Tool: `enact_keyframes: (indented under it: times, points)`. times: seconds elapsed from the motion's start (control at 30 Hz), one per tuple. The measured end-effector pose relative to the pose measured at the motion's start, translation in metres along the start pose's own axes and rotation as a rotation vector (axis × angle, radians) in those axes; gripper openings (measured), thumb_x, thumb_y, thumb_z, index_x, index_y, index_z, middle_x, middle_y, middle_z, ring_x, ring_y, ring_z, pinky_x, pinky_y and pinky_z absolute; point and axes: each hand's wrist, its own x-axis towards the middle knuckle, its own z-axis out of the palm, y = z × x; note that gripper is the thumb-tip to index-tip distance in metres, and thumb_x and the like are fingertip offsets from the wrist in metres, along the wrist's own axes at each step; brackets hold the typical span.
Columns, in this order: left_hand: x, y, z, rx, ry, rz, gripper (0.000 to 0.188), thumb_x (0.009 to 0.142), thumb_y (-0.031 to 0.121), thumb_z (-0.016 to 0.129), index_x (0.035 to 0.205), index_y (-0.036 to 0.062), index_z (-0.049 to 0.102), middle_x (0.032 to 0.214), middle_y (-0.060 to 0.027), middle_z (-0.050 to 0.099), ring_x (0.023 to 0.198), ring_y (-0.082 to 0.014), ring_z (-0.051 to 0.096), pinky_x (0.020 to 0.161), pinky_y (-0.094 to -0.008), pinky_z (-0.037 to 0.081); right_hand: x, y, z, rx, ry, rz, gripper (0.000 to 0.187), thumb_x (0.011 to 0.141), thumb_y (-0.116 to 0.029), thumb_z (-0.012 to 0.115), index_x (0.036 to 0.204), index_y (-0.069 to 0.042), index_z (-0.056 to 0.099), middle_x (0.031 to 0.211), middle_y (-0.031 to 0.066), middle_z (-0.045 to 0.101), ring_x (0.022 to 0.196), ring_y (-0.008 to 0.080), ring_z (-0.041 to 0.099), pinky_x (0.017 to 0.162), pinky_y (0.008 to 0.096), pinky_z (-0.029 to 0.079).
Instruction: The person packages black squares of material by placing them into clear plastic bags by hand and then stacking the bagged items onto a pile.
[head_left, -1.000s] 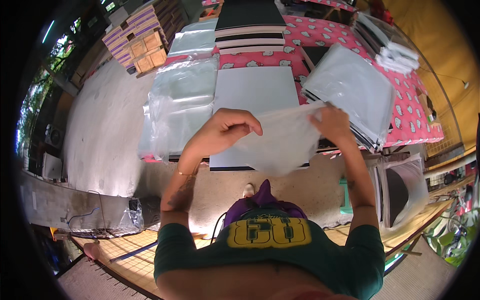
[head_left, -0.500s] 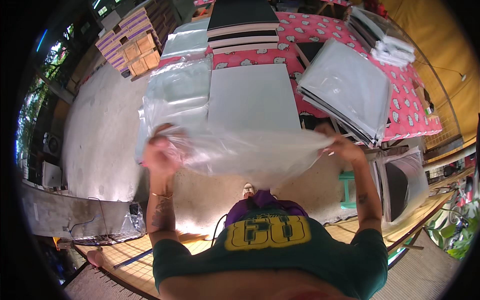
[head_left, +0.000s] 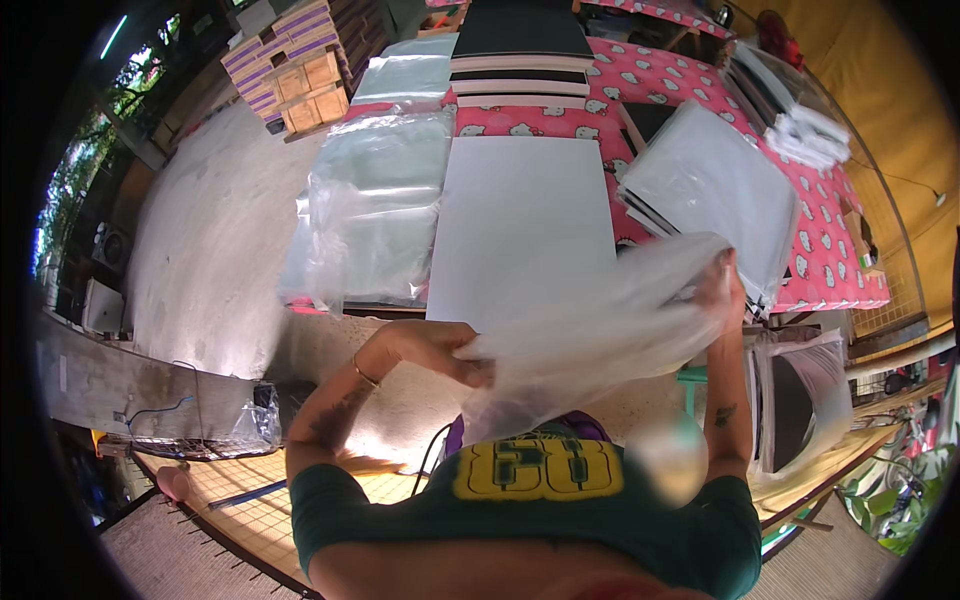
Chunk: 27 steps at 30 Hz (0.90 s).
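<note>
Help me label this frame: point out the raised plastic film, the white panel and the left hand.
Raised plastic film [head_left: 600,330]: head view, blurred middle.
White panel [head_left: 525,220]: head view, upper face.
Left hand [head_left: 438,348]: head view, back.

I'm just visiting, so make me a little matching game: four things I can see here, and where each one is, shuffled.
Things:
1. Clear plastic
2. White board
3. Black-topped stack
4. Stacked boxes

Places:
A. On the floor, beyond the table's left side
B. Far part of the pink tablecloth
C. In the air between the left hand and right hand
D. Flat, middle of the table's near side

Pairs: 1-C, 2-D, 3-B, 4-A
</note>
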Motion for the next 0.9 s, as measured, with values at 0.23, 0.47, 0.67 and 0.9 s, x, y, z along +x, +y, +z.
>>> enact_keyframes:
  times: [0.23, 0.47, 0.67, 0.9]
  points:
    - [-0.053, -0.039, -0.014, -0.92, 0.975, 0.242, 0.029, 0.086, 0.03, 0.059, 0.093, 0.0014, 0.057, 0.075, -0.0054, 0.056, 0.074, -0.0179, 0.062, 0.061, -0.0289, 0.051, -0.031, 0.056, -0.046, -0.439, -0.706, 0.055, 0.054, 0.067, -0.008, 0.068, 0.119, -0.004, 0.053, 0.12, 0.0161, 0.052, 0.106, 0.0307, 0.053, 0.092, 0.0467, 0.038]
    - [-0.041, -0.138, 0.041, -0.816, 1.205, 0.204, 0.024, 0.076, 0.011, 0.057, 0.098, 0.0022, 0.053, 0.075, -0.0045, 0.055, 0.067, -0.0146, 0.061, 0.044, -0.0208, 0.04, -0.036, 0.093, -0.05, -0.642, -0.115, 0.386, 0.05, 0.077, -0.007, 0.056, 0.125, -0.006, 0.047, 0.101, 0.0146, 0.058, 0.076, 0.0206, 0.057, 0.064, 0.0381, 0.049]
    - [0.024, -0.18, 0.086, -0.122, 1.577, -0.356, 0.04, 0.079, 0.002, 0.045, 0.119, -0.0032, 0.047, 0.064, -0.0128, 0.064, 0.057, -0.0204, 0.063, 0.05, -0.0296, 0.045, -0.025, 0.174, -0.059, -1.505, 0.389, -0.237, 0.061, 0.077, 0.003, 0.047, 0.136, -0.004, 0.034, 0.089, 0.0199, 0.061, 0.069, 0.0228, 0.06, 0.061, 0.0312, 0.047]
    - [0.008, -0.161, 0.088, 0.342, 1.457, -0.328, 0.038, 0.078, 0.001, 0.051, 0.116, -0.0014, 0.05, 0.072, -0.0115, 0.064, 0.06, -0.0159, 0.058, 0.056, -0.0282, 0.047, -0.03, 0.186, -0.028, -1.333, 0.534, -0.41, 0.053, 0.077, 0.005, 0.049, 0.128, -0.002, 0.037, 0.079, 0.0155, 0.06, 0.059, 0.0202, 0.06, 0.057, 0.0318, 0.049]
